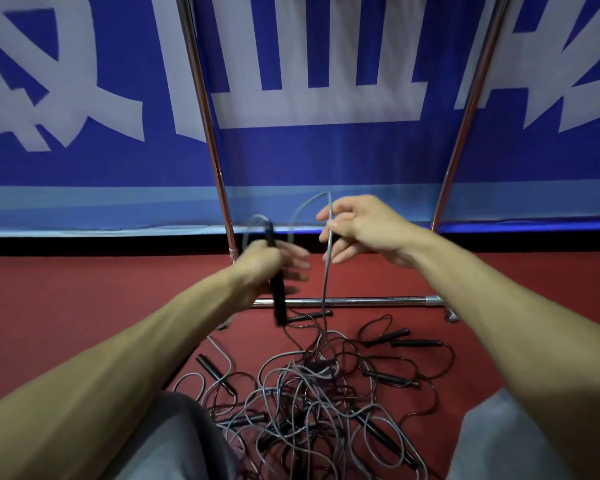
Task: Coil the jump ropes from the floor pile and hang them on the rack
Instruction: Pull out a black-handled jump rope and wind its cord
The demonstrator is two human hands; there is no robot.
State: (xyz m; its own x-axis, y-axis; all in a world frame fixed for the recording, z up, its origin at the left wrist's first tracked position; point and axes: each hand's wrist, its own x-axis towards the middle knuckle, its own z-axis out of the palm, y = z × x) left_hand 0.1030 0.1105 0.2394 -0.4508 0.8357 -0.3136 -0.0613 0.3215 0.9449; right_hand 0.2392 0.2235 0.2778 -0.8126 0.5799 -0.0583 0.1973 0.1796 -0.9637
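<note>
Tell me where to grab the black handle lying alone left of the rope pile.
Probably grip the handle round its middle, from above, fingers across its length: it lies flat and slanted on the floor at the pile's left edge, its shaft mostly clear of that pile.

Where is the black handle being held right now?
Head view, left of centre: the black handle stands nearly upright in the left hand, in front of the rack's bottom bar, above the floor pile; the right hand pinches a grey cord beside it.

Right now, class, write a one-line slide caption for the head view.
Left hand grips a black handle while right hand pinches a grey cord above the tangled pile.
</note>
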